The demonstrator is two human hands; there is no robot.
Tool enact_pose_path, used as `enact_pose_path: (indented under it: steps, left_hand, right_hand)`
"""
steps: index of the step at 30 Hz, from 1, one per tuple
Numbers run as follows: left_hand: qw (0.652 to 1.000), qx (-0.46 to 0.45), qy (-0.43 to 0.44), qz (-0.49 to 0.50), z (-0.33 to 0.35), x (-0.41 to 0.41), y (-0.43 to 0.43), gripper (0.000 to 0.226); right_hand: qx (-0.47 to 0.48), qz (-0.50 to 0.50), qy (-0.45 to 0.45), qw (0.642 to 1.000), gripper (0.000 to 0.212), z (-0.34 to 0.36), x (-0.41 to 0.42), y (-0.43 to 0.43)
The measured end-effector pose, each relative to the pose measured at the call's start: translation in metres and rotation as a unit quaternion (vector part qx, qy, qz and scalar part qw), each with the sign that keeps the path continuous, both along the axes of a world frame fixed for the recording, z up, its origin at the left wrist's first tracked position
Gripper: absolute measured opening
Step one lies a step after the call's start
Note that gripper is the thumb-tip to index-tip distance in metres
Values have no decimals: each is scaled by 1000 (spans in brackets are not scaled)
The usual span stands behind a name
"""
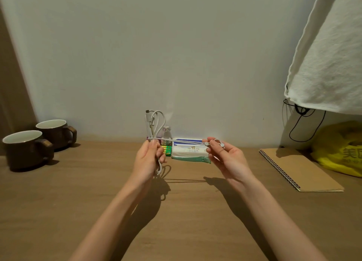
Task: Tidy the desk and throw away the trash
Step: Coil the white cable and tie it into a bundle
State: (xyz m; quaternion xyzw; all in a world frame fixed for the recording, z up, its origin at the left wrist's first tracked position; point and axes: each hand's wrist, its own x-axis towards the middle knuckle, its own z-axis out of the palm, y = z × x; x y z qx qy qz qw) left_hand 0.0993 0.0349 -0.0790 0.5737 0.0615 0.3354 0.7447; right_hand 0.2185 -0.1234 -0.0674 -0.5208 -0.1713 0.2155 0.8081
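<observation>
A white charging cable (156,121) is folded into loops and held upright above the wooden desk (98,192). My left hand (148,158) is closed around the bundle, with plugs sticking up and a loop hanging below the palm. One strand runs level to my right hand (225,158), whose fingertips pinch its end with a small strap. Behind the hands lie a tissue pack (191,153), green batteries (166,150) and a small clear bottle (166,134) near the wall.
Two brown mugs (29,147) stand at the far left. A spiral notebook (299,168) lies at the right, with a yellow plastic bag (340,151) behind it. A white cloth (329,54) hangs at the upper right above black cords (305,123).
</observation>
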Motion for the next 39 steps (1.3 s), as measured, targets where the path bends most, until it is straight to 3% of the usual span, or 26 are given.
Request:
enact_pose_path:
  steps: [7, 14, 21, 28, 39]
  left_hand:
    - [990, -137, 8, 24, 2, 6, 3, 29]
    - [997, -1, 82, 1, -10, 2, -6, 21]
    - [992, 49, 113, -10, -16, 2, -25, 21]
    - [994, 26, 104, -10, -22, 6, -21, 14]
    - [987, 28, 92, 126, -16, 6, -1, 14]
  right_hand:
    - [-83, -50, -117, 988, 7, -2, -4, 0]
    - [-102, -31, -163, 981, 19, -1, -16, 3]
    - [-121, -77, -279, 949, 5, -8, -29, 11]
    - [-129, -24, -309, 942, 12, -9, -34, 12]
    - [-235, -94, -417, 873, 9, -9, -10, -3]
